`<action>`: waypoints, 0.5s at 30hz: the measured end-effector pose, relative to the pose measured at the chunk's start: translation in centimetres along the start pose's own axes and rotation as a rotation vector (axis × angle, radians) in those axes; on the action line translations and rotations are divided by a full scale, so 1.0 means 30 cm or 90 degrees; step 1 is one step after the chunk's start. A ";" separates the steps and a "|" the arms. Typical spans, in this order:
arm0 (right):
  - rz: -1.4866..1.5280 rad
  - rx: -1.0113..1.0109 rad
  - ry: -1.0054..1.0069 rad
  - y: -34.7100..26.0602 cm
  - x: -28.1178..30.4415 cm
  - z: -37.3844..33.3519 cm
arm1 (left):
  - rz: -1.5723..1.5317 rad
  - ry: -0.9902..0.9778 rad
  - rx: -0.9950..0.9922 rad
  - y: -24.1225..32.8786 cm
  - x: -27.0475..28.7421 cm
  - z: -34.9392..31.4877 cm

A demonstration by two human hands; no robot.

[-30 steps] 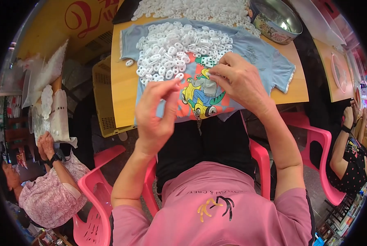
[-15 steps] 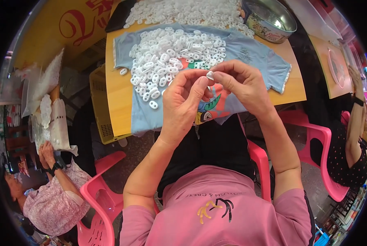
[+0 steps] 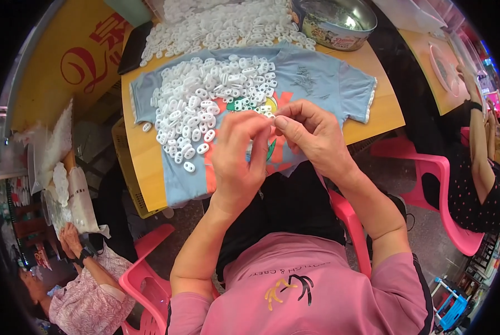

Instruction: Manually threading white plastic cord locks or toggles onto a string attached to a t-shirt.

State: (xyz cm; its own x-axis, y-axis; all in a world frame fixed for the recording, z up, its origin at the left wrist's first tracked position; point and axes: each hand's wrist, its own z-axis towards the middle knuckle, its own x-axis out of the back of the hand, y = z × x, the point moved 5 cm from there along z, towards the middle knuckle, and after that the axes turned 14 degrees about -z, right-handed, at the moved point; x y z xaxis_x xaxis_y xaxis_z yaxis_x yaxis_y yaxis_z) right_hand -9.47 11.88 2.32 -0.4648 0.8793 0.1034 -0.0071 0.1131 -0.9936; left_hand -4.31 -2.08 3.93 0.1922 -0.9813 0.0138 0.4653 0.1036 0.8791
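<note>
Together, left grip [image 3: 238, 156] and right grip [image 3: 316, 138] pinch a mostly hidden white piece [image 3: 272, 118] between meeting fingertips [image 3: 283, 122].

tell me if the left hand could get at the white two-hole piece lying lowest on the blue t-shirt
Probably yes: the left hand is just right of that white two-hole piece, with only blue t-shirt and its print between them.

Yellow panel [image 3: 43, 47] has lg red txt [image 3: 104, 37], pink tee [image 3: 286, 254] blk txt [image 3: 288, 269], tin [image 3: 322, 34] red txt.
</note>
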 end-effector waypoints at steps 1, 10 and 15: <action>0.000 0.000 0.005 0.006 0.002 -0.003 | 0.145 -0.058 -0.162 0.031 -0.019 0.001; -0.022 0.027 0.034 -0.018 -0.004 -0.041 | 0.158 -0.034 -0.149 0.007 -0.007 -0.020; -0.068 0.043 0.021 -0.011 0.002 -0.034 | 0.168 -0.033 -0.163 0.018 -0.015 -0.019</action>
State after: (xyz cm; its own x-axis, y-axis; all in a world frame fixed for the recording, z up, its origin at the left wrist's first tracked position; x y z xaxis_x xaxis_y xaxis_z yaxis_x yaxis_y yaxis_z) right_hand -8.58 12.38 2.71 -0.4287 0.8789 0.2091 -0.1149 0.1766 -0.9776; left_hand -3.65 -1.49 4.13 0.2938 -0.9215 0.2541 0.6078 0.3852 0.6944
